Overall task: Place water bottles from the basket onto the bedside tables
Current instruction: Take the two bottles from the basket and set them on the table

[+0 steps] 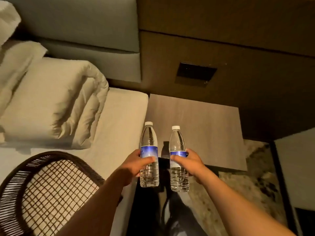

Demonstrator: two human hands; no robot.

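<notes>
- Bedside table (204,120), frame centre: we find its top bare, the bed (119,125) edge along its left side.
- Bottles, two, upright, white-capped: left bottle (149,150) wrapped in our left hand (134,166); right bottle (178,155) wrapped in our right hand (192,162), both at the table's near edge.
- Basket (42,193), one, lower left on the bed.
- Pillow (51,103), upper left.

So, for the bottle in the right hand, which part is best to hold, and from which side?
Hold the bottle at its labelled middle, as the right hand does, coming from the right side. It stands upright, the body is round and fits a wrapped hand, and the base stays free for setting on the bedside table.
</notes>
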